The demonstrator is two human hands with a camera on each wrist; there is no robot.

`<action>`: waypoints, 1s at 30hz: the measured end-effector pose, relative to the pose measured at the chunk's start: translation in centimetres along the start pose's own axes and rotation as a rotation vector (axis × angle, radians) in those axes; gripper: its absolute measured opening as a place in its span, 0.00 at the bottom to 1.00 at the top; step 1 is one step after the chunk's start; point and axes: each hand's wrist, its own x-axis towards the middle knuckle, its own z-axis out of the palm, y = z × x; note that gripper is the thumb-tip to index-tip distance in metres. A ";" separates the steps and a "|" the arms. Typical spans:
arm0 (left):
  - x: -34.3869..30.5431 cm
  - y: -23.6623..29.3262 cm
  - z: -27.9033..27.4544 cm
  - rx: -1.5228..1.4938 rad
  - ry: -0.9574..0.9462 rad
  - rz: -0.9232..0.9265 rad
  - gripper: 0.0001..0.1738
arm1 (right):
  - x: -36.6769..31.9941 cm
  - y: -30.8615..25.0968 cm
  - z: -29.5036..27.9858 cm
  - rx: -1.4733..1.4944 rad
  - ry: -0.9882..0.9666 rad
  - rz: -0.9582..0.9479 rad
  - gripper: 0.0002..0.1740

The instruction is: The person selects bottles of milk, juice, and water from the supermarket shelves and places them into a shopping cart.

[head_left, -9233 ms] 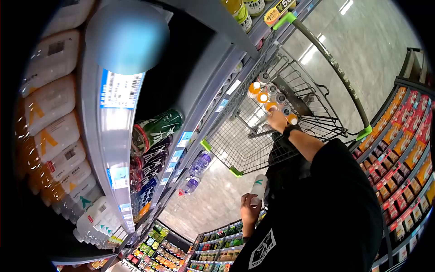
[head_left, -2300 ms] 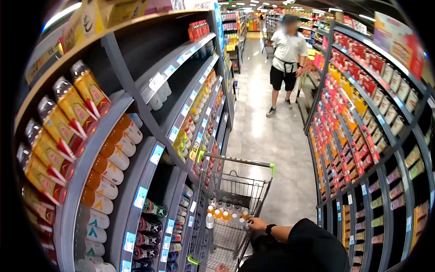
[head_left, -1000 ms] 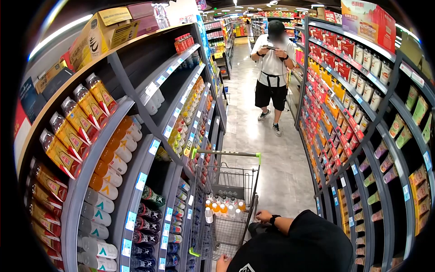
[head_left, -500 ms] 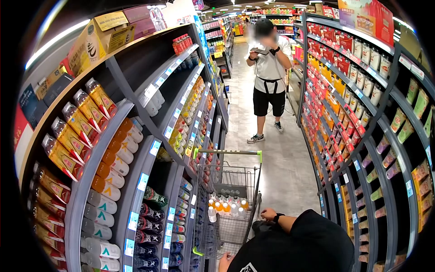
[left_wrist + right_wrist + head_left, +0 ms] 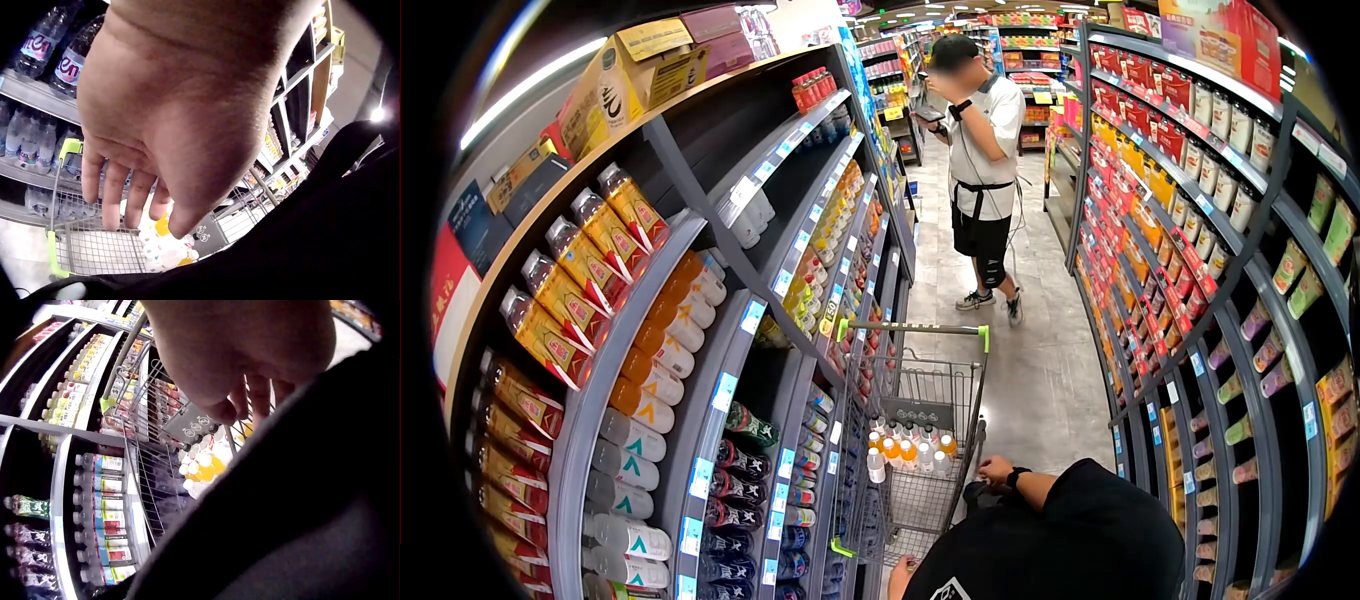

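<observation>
Just ahead of our two bare hands we see a wire shopping cart (image 5: 925, 500) with green corner pieces, and inside it, toward the far end, a cluster of bottles (image 5: 909, 452), some orange, some pale. Our hands are well apart from each other: the left hand (image 5: 169, 137) hangs near the cart's closest end, fingers loosely extended and holding nothing; the right hand (image 5: 250, 356) hangs just right of the cart, fingers bent a little, with nothing visible in its grasp. To the left of both, we have grey shelves (image 5: 698, 400) of bottled drinks; to the right, more shelves (image 5: 1268, 195) of packaged goods; far beyond them, a person (image 5: 998, 170) in a white top and black shorts stands in the aisle
</observation>
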 end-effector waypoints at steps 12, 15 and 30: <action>0.3 1.1 -0.5 0.005 -0.036 -0.039 0.33 | -2.0 -1.5 -0.7 -0.013 0.060 0.024 0.18; 0.4 2.0 -0.7 0.024 -0.055 -0.078 0.33 | -1.2 -0.7 -0.7 -0.043 0.054 0.017 0.18; -1.8 5.2 -1.9 -0.029 -0.070 -0.054 0.33 | -1.6 -0.3 -1.5 -0.046 0.083 0.036 0.20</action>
